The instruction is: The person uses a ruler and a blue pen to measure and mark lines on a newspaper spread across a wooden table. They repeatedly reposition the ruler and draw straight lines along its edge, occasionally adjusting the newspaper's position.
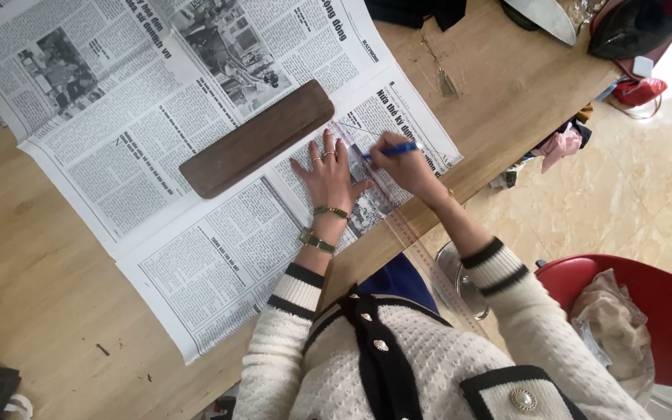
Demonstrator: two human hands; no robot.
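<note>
— Head view first: what are the hands doing?

— Left hand [328, 171] lies flat on the newspaper [157, 155], fingers spread apart, pressing down on a clear ruler [398, 225] that runs diagonally under the palm and off the table's near edge. Rings sit on the fingers, and a bracelet and a watch on the wrist.

— And the other one?

— Right hand [407, 167] has its fingers closed around a blue pen [389, 149]; the tip touches the newspaper just beside the left fingertips, along the ruler's edge.

— Where does the paper lie?

— Opened out across the wooden table [25, 295], reaching nearly to the right-hand edge. A dark wooden block [258, 138] rests on it, slanted, near the left hand but not touching it.

— Anything else around?

— A red chair [647, 311] stands at lower right with a crumpled pale bag [612, 330] on its seat, and a dark bag [639, 27] sits at the top right corner of the table.
</note>
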